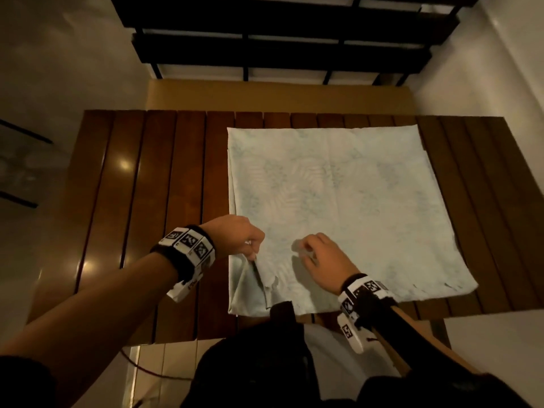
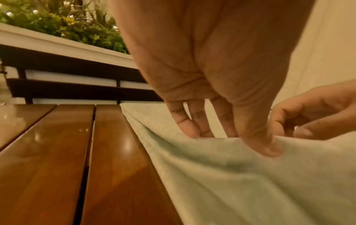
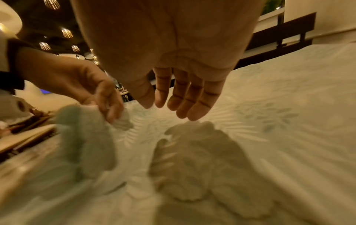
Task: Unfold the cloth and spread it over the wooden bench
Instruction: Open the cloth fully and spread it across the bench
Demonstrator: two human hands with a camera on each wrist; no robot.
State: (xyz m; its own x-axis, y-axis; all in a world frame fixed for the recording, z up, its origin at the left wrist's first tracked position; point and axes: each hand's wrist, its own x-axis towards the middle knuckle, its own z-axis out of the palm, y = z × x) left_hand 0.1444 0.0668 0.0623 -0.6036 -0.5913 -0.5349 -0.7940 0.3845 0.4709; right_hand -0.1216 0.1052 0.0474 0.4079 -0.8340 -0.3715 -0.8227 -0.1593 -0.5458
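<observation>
A pale green cloth [image 1: 347, 201] with a faint leaf print lies folded in a square on the right half of the slatted wooden bench [image 1: 141, 201]. My left hand [image 1: 250, 245] pinches the top layer near the cloth's near left corner and lifts it a little; the wrist view shows the thumb [image 2: 269, 146] and fingers closed on the cloth [image 2: 250, 182]. My right hand [image 1: 309, 251] hovers just above the cloth to the right of the left hand, fingers [image 3: 185, 103] relaxed and holding nothing, its shadow on the cloth [image 3: 269, 115].
The bench's left half is bare, glossy wood [image 2: 57, 152]. A dark slatted backrest [image 1: 279, 39] stands behind the bench, with plants [image 2: 67, 22] above it. My dark clothing [image 1: 279, 348] is at the bench's near edge.
</observation>
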